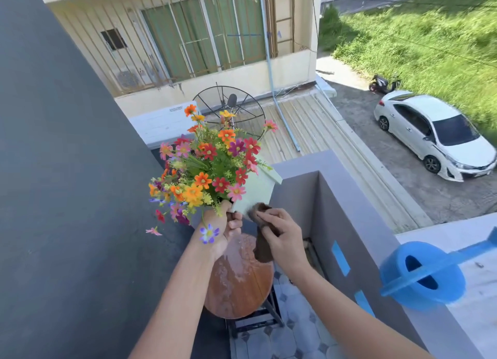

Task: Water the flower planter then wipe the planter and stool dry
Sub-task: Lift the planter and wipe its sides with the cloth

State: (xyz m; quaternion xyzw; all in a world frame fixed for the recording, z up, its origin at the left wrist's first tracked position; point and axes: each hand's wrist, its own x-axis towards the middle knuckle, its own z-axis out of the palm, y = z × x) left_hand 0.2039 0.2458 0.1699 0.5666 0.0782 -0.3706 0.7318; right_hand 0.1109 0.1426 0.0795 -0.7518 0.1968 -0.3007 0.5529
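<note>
My left hand (224,231) grips the lower edge of a pale green house-shaped planter (258,187) and holds it up in the air above the stool. Colourful flowers (207,167) spill out of the planter and partly hide it. My right hand (282,237) presses a dark brown cloth (262,247) against the planter's bottom corner. Below both hands stands a round wooden stool (238,280) whose seat glistens with water.
A blue watering can (422,278) rests on the grey balcony wall (357,213) at right. A dark wall (59,197) runs along the left. The balcony floor is tiled. Beyond the wall lie a neighbouring roof, a satellite dish and a white car far below.
</note>
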